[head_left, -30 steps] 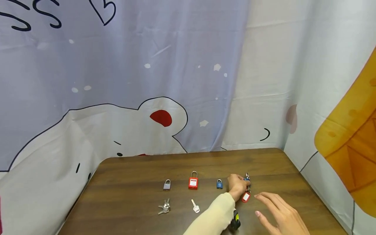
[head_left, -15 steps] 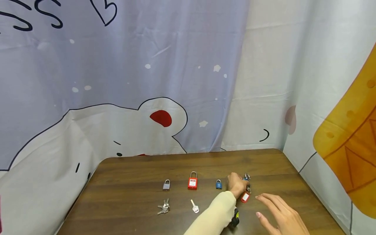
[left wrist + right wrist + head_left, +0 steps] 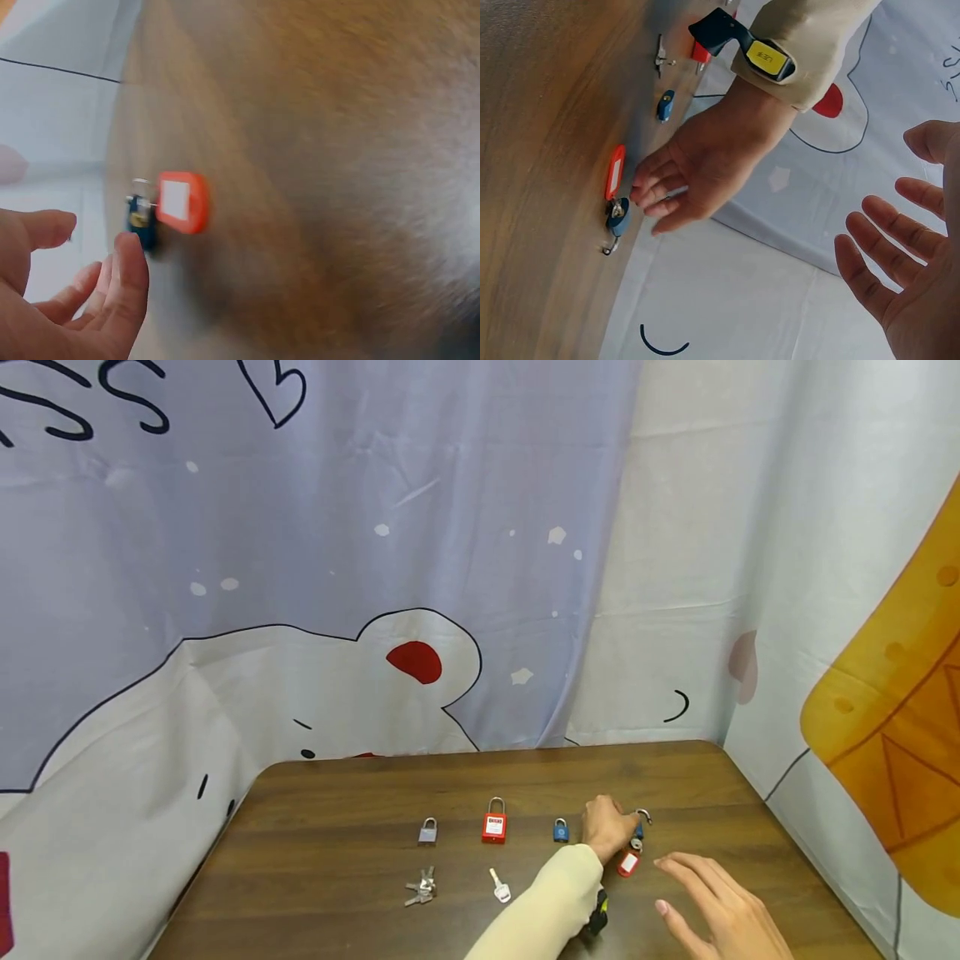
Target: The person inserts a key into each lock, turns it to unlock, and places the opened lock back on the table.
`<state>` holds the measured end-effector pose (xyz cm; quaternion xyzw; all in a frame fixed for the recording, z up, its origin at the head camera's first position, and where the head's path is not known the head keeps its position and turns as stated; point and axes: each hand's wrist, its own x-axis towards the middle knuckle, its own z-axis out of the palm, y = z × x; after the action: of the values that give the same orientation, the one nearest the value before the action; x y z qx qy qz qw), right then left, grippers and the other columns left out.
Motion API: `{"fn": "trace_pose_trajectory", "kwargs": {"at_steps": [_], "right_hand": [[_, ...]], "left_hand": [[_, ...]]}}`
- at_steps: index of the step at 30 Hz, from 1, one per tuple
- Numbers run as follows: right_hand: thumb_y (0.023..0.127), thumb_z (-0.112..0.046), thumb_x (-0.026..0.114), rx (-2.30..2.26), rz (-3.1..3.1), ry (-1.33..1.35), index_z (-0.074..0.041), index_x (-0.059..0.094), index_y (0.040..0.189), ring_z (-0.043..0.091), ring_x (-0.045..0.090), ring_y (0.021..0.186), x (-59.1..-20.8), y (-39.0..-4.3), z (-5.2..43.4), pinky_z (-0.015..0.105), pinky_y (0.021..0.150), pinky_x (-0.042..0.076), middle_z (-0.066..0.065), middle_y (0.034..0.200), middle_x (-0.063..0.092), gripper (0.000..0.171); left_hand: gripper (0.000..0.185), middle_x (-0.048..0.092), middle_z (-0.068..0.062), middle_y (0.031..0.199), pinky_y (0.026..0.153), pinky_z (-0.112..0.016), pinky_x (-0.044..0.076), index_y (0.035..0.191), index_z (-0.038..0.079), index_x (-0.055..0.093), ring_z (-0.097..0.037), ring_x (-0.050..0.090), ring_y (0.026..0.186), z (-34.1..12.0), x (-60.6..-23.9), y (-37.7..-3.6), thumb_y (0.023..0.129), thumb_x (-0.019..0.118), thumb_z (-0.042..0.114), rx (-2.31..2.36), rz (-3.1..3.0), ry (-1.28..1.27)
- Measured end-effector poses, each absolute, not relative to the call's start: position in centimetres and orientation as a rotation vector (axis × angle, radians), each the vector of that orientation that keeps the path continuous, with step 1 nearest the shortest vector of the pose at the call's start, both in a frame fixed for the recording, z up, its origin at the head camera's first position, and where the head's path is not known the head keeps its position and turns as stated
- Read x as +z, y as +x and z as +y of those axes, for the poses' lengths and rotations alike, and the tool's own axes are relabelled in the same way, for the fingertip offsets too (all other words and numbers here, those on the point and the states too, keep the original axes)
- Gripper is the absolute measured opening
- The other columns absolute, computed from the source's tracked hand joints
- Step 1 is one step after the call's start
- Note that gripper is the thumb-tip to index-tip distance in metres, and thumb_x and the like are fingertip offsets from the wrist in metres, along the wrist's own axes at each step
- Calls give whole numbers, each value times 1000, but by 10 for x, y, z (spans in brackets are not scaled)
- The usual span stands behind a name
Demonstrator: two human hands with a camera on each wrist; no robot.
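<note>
Left-wrist view was blurred; the left hand [image 3: 606, 831] hid part of the small blue padlock [image 3: 639, 828] in the head view, w/ only its shackle and a blue sliver showing. Its fingers [image 3: 654, 189], loosely bent, touched that padlock and the red key tag [image 3: 628, 862] near the bench's [image 3: 337, 835] right edge; no clear pinch. The right hand [image 3: 720, 906], cut off at the frame's bottom, hovered w/ fingers spread, holding nothing. Counted: 4 padlocks, incl. grey [image 3: 427, 832], red [image 3: 493, 821], blue [image 3: 560, 830] in a row mid-bench; 1 key bunch [image 3: 421, 887]; 1 white-tagged key [image 3: 499, 887].
</note>
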<state>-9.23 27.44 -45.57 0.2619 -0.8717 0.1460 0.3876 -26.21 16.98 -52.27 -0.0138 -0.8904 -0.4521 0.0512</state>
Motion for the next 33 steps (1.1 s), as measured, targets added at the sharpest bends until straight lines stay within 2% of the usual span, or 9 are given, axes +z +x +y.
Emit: {"fn": "trace_pose_trajectory", "kwargs": {"at_steps": [4,9,12,16,21,26,33], "right_hand": [[87,-44,69,379,-2176,689,-18,70,114,7,60,96,-453,-94,273,16,75,50,-5,112,66,37],[93,-49,60,388,-2150,704,-17,70,114,7,60,95,-449,-94,272,15,77,49,-3,112,66,40],[95,-50,55,392,-2132,713,-15,70,114,7,59,95,-446,-94,271,16,78,48,-2,111,67,42],[96,-48,55,404,-2117,726,-13,71,113,8,59,96,-441,-95,269,15,79,48,-1,111,67,42],[97,-47,53,435,-2083,753,-11,71,111,9,59,96,-435,-98,266,11,84,45,1,109,67,43],[98,-46,51,453,-2012,806,-7,71,108,12,60,94,-428,-103,263,12,87,44,4,105,68,45],[99,-45,51,465,-2000,842,-5,71,108,14,61,96,-421,-107,257,12,92,42,5,107,68,46]], "left_hand": [[21,67,2,71,60,-25,48,73,14,67,-13,60,66,169,-508,-262,74,81,30,-1425,-2698,-120],[21,66,8,70,63,-22,47,82,15,70,-6,58,66,165,-494,-262,78,79,34,-1462,-2676,-211],[21,68,10,74,67,-20,48,88,16,71,-3,58,69,160,-487,-261,81,77,35,-1474,-2672,-283],[24,70,7,86,71,-19,49,97,16,71,-2,59,77,152,-478,-257,84,74,36,-1436,-2684,-392],[30,73,2,101,78,-18,49,107,17,70,-6,65,90,138,-465,-252,87,70,40,-1367,-2678,-516],[36,71,3,113,89,-22,49,116,18,68,-13,65,106,119,-452,-249,89,67,41,-1321,-2633,-612],[39,67,6,123,98,-29,49,124,22,64,-13,61,117,84,-438,-241,92,64,44,-1259,-2591,-661]]}}
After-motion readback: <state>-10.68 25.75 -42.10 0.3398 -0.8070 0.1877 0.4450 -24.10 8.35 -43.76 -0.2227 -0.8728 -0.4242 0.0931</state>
